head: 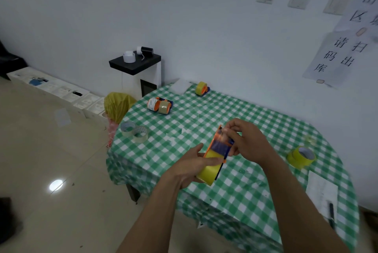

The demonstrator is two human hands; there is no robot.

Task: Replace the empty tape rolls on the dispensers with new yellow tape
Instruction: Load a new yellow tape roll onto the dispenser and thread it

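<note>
Above the green checked table point(241, 191) I hold an orange and blue tape dispenser point(219, 146) with a yellow tape roll point(208, 173) mounted on it. My left hand point(192, 167) grips the yellow roll from the left. My right hand point(247, 140) pinches the dispenser's upper end, where a strip of tape shines. Two dispensers point(160, 105) with near-empty rolls lie at the table's far left. Another dispenser with a yellow roll point(202, 88) stands at the far edge. A loose yellow roll point(300, 157) lies at the right.
Two empty clear cores point(135, 131) sit at the table's left edge. Paper and a black pen point(331, 215) lie at the near right. Left of the table are a yellow bag point(117, 105), a white cabinet point(141, 72) and white boxes point(67, 91) along the wall.
</note>
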